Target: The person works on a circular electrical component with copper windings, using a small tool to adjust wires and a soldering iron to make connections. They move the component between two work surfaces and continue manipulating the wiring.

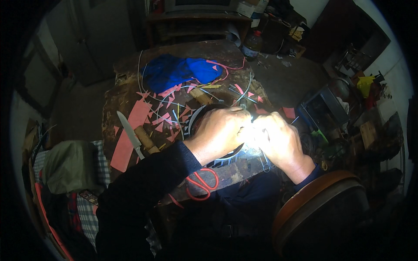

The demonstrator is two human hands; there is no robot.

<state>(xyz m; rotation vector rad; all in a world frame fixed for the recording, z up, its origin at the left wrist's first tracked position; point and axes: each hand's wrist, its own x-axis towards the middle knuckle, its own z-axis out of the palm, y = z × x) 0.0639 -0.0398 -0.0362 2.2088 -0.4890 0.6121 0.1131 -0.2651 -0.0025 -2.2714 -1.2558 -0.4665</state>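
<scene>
My left hand (pixel 220 132) and my right hand (pixel 280 141) meet over the near part of a worn wooden table (pixel 237 170). The fingers of both are bent and pressed together at the tips. Bright light washes out the space between them, so whatever they pinch cannot be made out. Beneath my left hand, a dark round object with a pale rim is mostly covered. Red scissor handles (pixel 203 185) lie at the table's near edge below my left wrist. Small metal finger loops (pixel 266 164) show below my right hand.
Left of my hands lie a knife (pixel 129 130), a long pink strip (pixel 127 150), a wooden block (pixel 144 138) and several pink scraps (pixel 163 119). Blue cloth (pixel 185 71) lies farther back. A red-capped bottle (pixel 252 45) stands beyond the table; a brown-rimmed round object (pixel 320 187) is near my right forearm.
</scene>
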